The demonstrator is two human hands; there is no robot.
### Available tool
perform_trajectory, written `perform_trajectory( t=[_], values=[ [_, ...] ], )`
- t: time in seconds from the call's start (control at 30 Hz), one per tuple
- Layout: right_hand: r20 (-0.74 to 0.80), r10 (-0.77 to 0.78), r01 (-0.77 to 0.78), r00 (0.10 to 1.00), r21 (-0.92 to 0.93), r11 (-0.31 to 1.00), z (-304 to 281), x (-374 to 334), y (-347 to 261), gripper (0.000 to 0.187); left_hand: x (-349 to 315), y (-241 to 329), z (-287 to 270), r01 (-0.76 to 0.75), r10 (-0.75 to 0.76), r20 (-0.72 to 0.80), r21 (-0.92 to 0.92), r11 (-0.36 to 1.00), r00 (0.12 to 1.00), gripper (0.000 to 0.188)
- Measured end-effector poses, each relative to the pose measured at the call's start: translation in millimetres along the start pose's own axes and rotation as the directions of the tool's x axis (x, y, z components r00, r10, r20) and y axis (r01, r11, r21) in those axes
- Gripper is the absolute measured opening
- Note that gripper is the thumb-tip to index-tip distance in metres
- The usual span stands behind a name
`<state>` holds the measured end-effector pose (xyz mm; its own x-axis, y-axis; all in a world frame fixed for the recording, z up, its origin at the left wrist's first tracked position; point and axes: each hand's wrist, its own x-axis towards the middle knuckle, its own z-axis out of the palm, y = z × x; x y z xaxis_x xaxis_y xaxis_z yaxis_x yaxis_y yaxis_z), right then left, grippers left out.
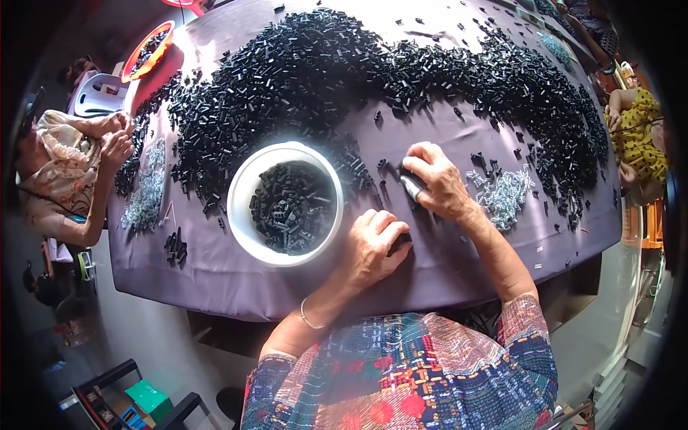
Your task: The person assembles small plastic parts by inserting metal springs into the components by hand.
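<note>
My left hand (374, 246) is closed near the table's front edge, with a small black plastic part (399, 244) between thumb and fingers. Ahead of it and to the right, my right hand (438, 180) is bent in a pinch beside a few loose black parts. A greyish-white piece (413, 185) shows at its thumb; whether it is a wrap or a held thing I cannot tell. Left of my hands stands a white round bucket (236, 204) partly filled with black parts. A small heap of clear plastic pieces (505, 198) lies just right of my right wrist.
A big curved pile of black parts (287, 64) covers the far side of the purple-grey tablecloth (193, 269). Another clear heap (145, 197) lies at left, before a co-worker's hands (116, 140). A red basin (149, 51) stands far left; a person in yellow (638, 136) sits right.
</note>
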<state>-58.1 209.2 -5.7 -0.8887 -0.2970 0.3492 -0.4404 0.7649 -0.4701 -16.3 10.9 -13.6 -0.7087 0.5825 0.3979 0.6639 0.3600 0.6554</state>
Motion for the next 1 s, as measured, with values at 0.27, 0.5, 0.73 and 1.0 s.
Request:
perform_trajectory(
  t=[0.27, 0.5, 0.73, 1.0],
  values=[
    [-0.083, -0.054, 0.058, 0.995, 0.043, 0.997, -14, -41, -22, 0.039, -7, 8, -5, 0.009, -0.011, 0.046, 0.045, 0.999, 0.999, 0.032],
    [-0.17, 0.119, -0.114, 0.978, 0.041, 0.993, -32, -71, -23, 0.028, -16, 13, -11, 0.022, -0.027, 0.059, 0.078, 0.997, 0.998, 0.033],
    [-0.192, 0.064, -0.071, 0.979, -0.028, 0.997, -24, -66, -32, 0.026, -22, 17, -12, 0.06, -0.064, 0.04, 0.089, 0.994, 0.997, 0.033],
    [-0.112, -0.088, 0.089, 0.99, 0.009, 0.996, -18, -55, -35, 0.029, -28, 20, -10, 0.097, -0.099, 0.033, 0.073, 0.993, 0.995, 0.036]
  ],
)
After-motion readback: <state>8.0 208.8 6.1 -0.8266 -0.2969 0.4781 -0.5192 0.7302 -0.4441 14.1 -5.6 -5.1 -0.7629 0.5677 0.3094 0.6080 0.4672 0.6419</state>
